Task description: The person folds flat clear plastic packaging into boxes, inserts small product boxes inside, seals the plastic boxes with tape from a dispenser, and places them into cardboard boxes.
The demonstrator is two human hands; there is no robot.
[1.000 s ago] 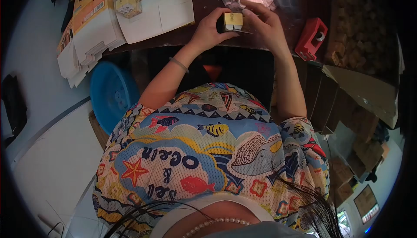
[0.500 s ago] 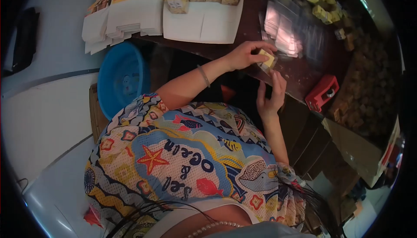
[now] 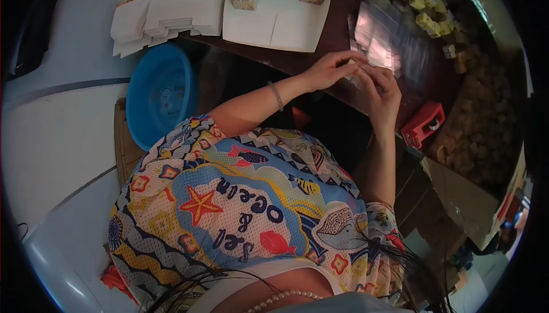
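Note:
My left hand (image 3: 333, 71), with a band on its wrist, is closed around a small yellow box (image 3: 351, 61). Fingers cover most of that box, and only a sliver of it shows. My right hand (image 3: 384, 89) meets it from the right, its bent fingers pressed together at the box. What the right fingertips pinch is hidden. Just beyond both hands lies a pile of clear plastic sleeves (image 3: 372, 36) on the dark red table (image 3: 337, 24).
A white tray (image 3: 243, 32) holds several yellow boxes. Left of it are stacked flat cartons (image 3: 183, 13). Loose yellow boxes (image 3: 426, 21) lie at the back right. A red tape dispenser (image 3: 422, 124) sits by the table edge, near a blue basin (image 3: 132, 104) and heaped brown blocks (image 3: 480, 124).
My right hand has risen to the box and its fingers have closed in beside the left hand. The box is now mostly covered. The whole view has shifted slightly.

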